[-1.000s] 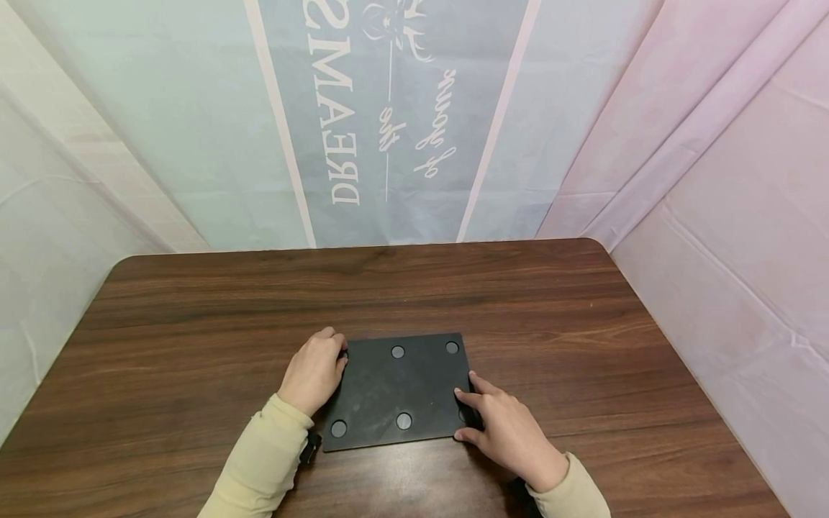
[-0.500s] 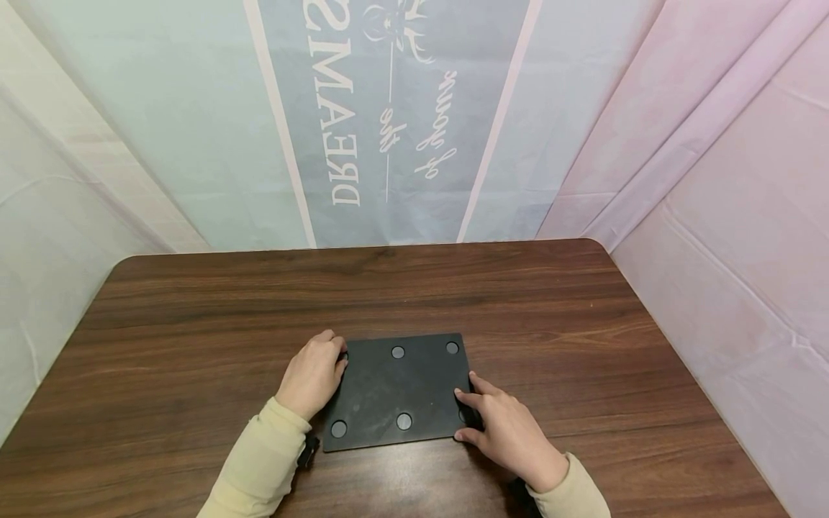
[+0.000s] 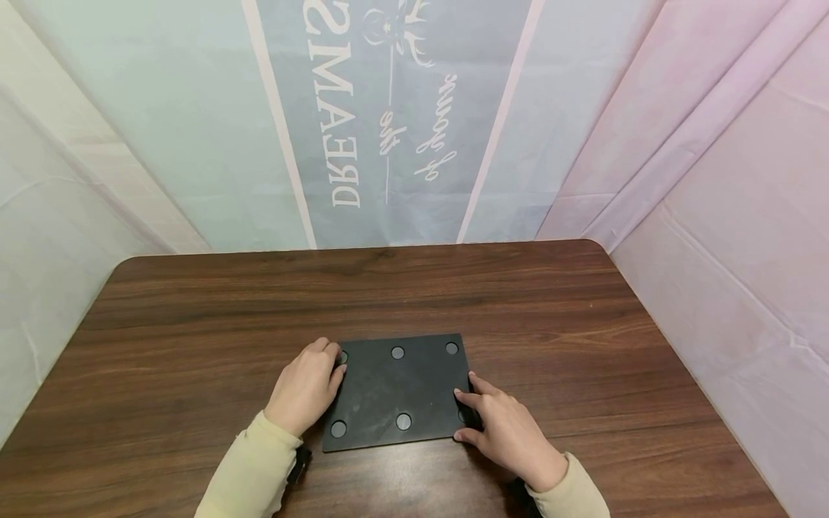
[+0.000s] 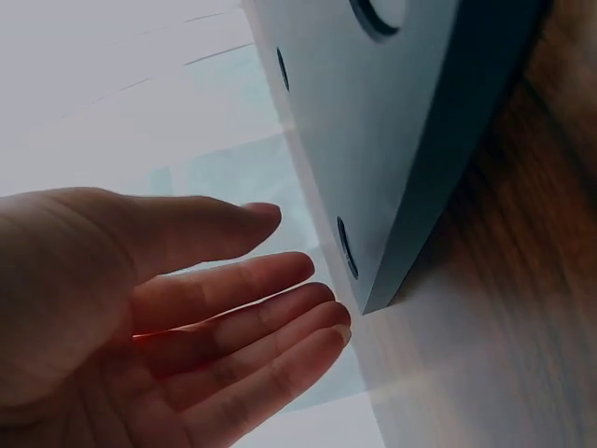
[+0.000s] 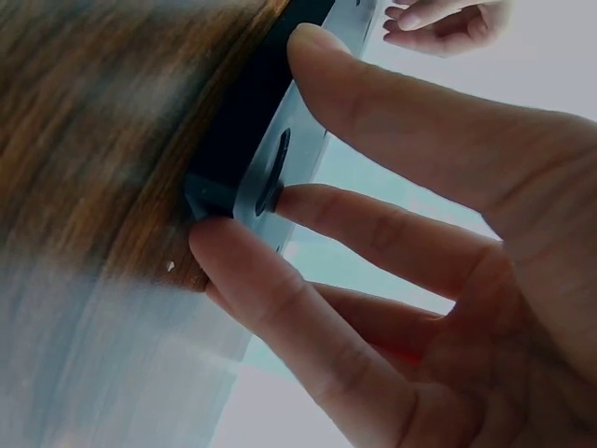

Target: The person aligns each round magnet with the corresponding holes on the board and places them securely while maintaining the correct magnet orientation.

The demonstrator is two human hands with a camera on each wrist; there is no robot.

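Note:
A flat black rectangular box [image 3: 401, 388] lies on the table, with several round grey discs set into its top face. My left hand [image 3: 304, 385] is beside its left end, fingers loosely bent; the left wrist view shows a gap between the fingertips [image 4: 298, 266] and the box. At the near right corner, my right hand [image 3: 508, 428] holds the box: the thumb [image 5: 322, 47] is against the near side, one finger rests on top near a disc, and another presses the right end. The underside of the box is hidden.
The brown wood-grain table [image 3: 194, 309] has rounded far corners. Behind it hangs a pale printed cloth [image 3: 401, 144] with mirrored lettering, and more cloth [image 3: 732, 180] hangs along the sides. Dark straps show at both wrists.
My left hand has drawn slightly left, away from the box, uncovering the disc at its far left corner. The right hand and the box have stayed in place.

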